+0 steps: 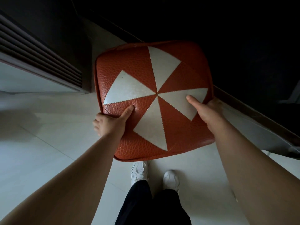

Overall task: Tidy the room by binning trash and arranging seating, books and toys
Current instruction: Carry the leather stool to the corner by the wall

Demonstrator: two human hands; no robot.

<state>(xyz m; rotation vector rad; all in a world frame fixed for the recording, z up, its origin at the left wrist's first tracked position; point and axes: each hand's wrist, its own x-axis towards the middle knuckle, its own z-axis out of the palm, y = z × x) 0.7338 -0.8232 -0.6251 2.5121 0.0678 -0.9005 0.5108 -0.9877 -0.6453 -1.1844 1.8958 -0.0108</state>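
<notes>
A square orange leather seat cushion (139,69) with white pinwheel triangles fills the middle of the head view, held above the floor. My left hand (110,122) grips its left edge, thumb pressed on the top and fingers curled underneath. My right hand (206,109) grips the right edge the same way, thumb lying on a white triangle. The cushion's underside and my fingers beneath it are hidden.
Pale floor tiles (48,143) spread below. A dark louvred panel (40,51) stands at the left. A dark wall with a brown skirting strip (253,114) runs diagonally at the right. My white shoes (139,171) and black trousers show under the cushion.
</notes>
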